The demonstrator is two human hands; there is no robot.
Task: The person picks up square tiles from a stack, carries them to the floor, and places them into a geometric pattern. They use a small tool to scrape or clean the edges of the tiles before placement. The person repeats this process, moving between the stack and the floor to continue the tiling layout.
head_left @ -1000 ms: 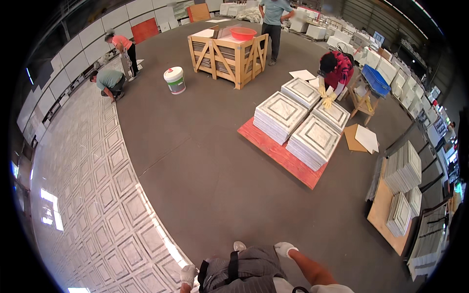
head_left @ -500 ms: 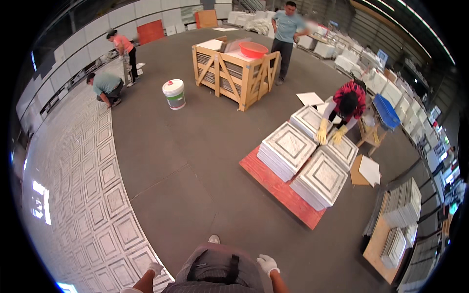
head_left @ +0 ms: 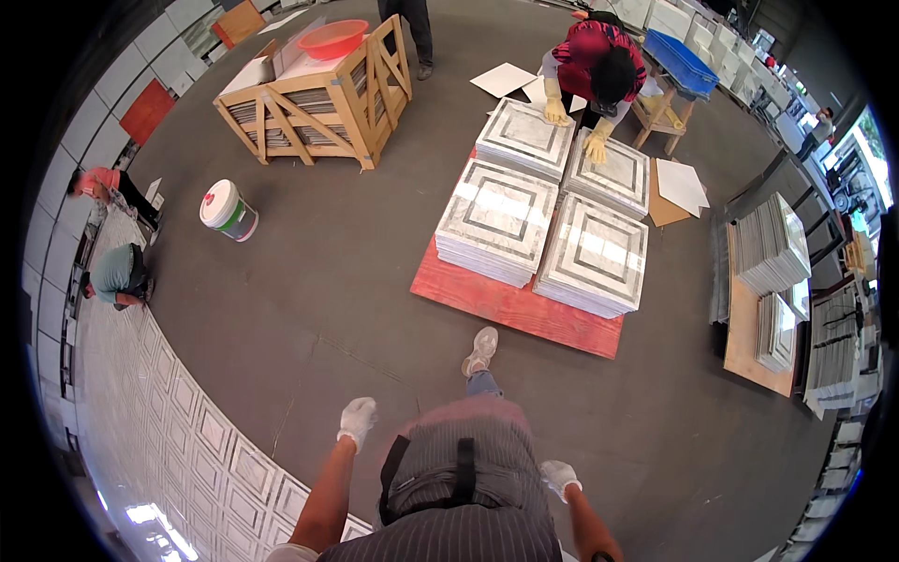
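Note:
My left hand (head_left: pixel 358 421), in a white glove, hangs over the grey floor with fingers loosely bent and nothing in it. On the other side of my striped apron (head_left: pixel 468 478), my right hand (head_left: pixel 560 478) also wears a white glove; it is empty, its fingers relaxed. Neither hand touches anything. Ahead of me, several stacks of square marble tiles (head_left: pixel 496 214) with grey inlaid frames stand on a red board (head_left: pixel 515 314). Across them a person (head_left: pixel 604 70) in yellow gloves leans over, both gloved hands on the far stacks.
Patterned tiles (head_left: pixel 206 440) cover the floor at left, where two people (head_left: pixel 117 272) work. A white bucket (head_left: pixel 229 211) and a wooden crate (head_left: pixel 314 112) with a red basin (head_left: pixel 332 39) stand ahead. At right, tile stacks (head_left: pixel 770 245) rest on a board; a blue tub (head_left: pixel 679 64) sits farther back.
My view has turned right and I have stepped nearer to the tile stacks. My left hand has swung forward, away from the laid tiles. One foot now shows out in front.

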